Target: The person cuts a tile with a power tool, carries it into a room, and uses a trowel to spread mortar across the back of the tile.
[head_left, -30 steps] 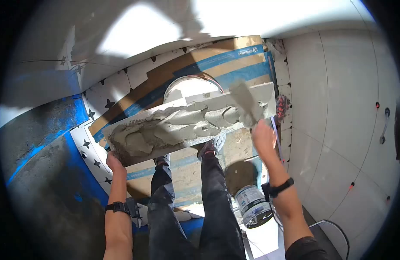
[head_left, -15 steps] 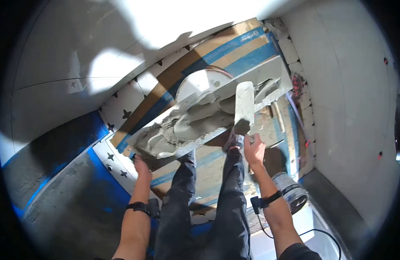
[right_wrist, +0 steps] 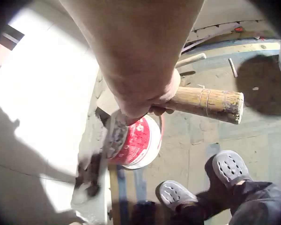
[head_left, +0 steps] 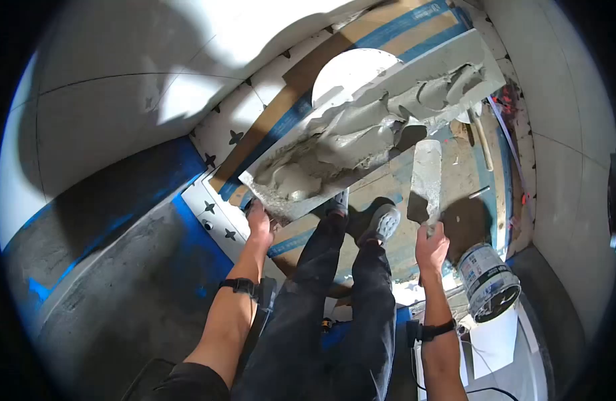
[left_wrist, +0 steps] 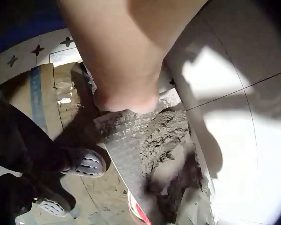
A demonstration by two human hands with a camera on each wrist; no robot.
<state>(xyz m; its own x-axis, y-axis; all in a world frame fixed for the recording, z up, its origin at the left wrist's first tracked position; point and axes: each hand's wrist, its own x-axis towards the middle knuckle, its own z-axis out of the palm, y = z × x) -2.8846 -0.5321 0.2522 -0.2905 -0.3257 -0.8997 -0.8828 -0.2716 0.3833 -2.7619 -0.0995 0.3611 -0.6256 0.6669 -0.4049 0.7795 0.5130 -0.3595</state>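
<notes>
A long tile [head_left: 361, 127] coated with wet grey mortar [head_left: 348, 137] lies slanted in the head view, partly over a round white bucket [head_left: 351, 73]. My left hand [head_left: 259, 224] grips its near left end; in the left wrist view that hand [left_wrist: 126, 101] is at the tile's end [left_wrist: 126, 154], fingers mostly hidden. My right hand [head_left: 431, 250] holds a trowel [head_left: 425, 175], its blade pointing away from me, just off the tile's near edge. The right wrist view shows my right hand [right_wrist: 145, 101] round the wooden handle [right_wrist: 210, 103], above the red and white bucket [right_wrist: 140, 143].
A smeared bucket [head_left: 488, 281] stands at the right. A wooden-handled tool [head_left: 482, 140] and a short stick [head_left: 480, 192] lie on the cardboard [head_left: 381, 180]. Grey shoes [head_left: 386, 222] stand on that covering. Tiled walls [head_left: 562, 147] rise around; blue-edged dark floor [head_left: 134, 267] is left.
The trowel has moved off the mortar toward me, beyond the tile's near edge. My left hand keeps hold of the tile's end. The head view has shifted and turned.
</notes>
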